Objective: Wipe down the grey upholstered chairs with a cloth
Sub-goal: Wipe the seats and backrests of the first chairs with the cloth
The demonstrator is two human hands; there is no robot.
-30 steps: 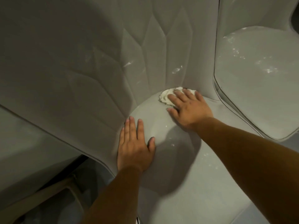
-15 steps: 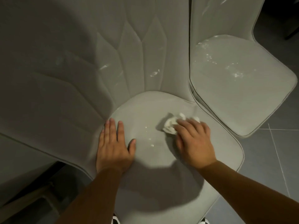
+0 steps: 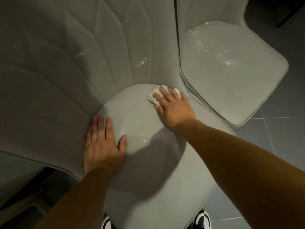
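A grey upholstered chair fills the view, its seat (image 3: 145, 179) below me and its quilted backrest (image 3: 82, 63) rising at the left and top. My right hand (image 3: 173, 108) presses a crumpled white cloth (image 3: 156, 95) flat onto the seat at its back right corner, where seat meets backrest. My left hand (image 3: 102, 146) lies flat and open on the seat's left edge, fingers against the backrest. Wet spots glint on the seat between the hands. A second grey chair (image 3: 231, 71) stands to the right, its seat speckled with wet marks.
Grey floor tiles (image 3: 280, 146) show at the right. The toes of two black-and-white shoes (image 3: 202, 220) peek out under the seat's front edge. A dark gap and pale wooden piece lie at the lower left (image 3: 24, 204).
My right hand slid the cloth from mid-seat back up to the rear right corner of the seat. My left hand stayed planted on the left edge. The view shifted slightly.
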